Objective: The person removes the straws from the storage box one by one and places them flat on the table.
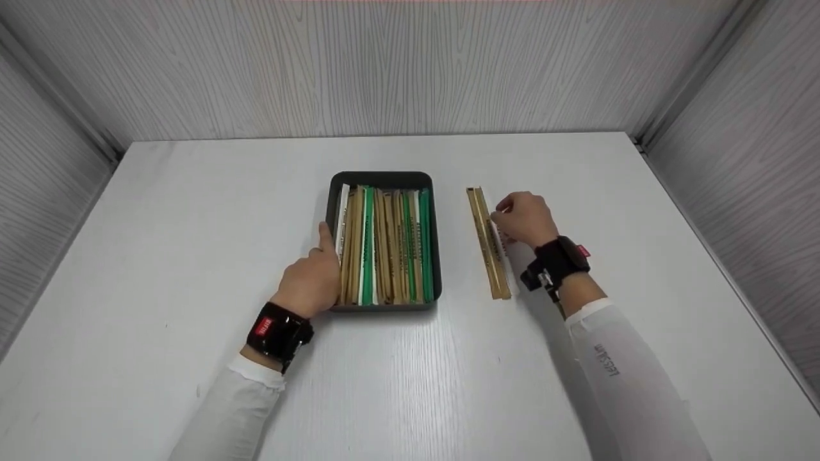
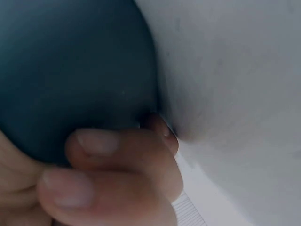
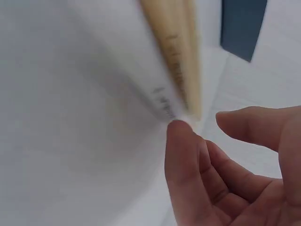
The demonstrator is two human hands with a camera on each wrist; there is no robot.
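Note:
A dark rectangular tray (image 1: 384, 308) holds a row of slim stick packets (image 1: 386, 250) in tan, white and green, with print along them. My left hand (image 1: 311, 282) grips its near-left side. One finger lies straight along the left rim, while others curl against the dark wall (image 2: 94, 70) in the left wrist view; the thumb is mostly hidden. To the right of the tray, tan stick packets (image 1: 488, 259) lie beside a white one (image 1: 510, 276). My right hand (image 1: 526, 219) is over the white packet. In the right wrist view, a fingertip touches its end (image 3: 164, 101), and the thumb stands apart.
The white tabletop (image 1: 211, 211) surrounds the tray. Grey wood-grain panels (image 1: 384, 70) rise behind it and at both sides. A dark camera band (image 1: 556, 264) sits on the right wrist, another (image 1: 278, 333) on the left.

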